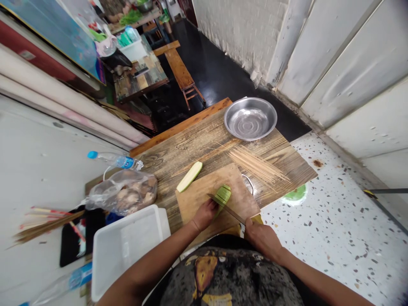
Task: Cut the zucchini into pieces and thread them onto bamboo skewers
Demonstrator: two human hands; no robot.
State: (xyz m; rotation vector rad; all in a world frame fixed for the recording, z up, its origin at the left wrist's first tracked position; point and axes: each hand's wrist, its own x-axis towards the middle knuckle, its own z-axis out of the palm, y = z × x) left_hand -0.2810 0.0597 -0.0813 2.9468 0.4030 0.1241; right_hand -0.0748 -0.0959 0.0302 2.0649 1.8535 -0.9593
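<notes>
On the wooden cutting board (197, 199) lies a green zucchini half (223, 194), skin side up, with several cuts across its far end. My left hand (205, 214) grips its near end, fingers closed beside the blade. My right hand (259, 233) is wrapped round the handle of a knife (232, 213), whose blade rests across the zucchini half. Another zucchini half (189, 177), pale cut face up, lies at the board's far left edge.
Thin wooden skewers (255, 163) and a metal basin (250, 119) are on the table (178, 148) beyond the board. To the left are a bag of mushrooms (134, 193), a water bottle (116, 160) and a white plastic bin (127, 246). A bench (180, 68) stands farther off.
</notes>
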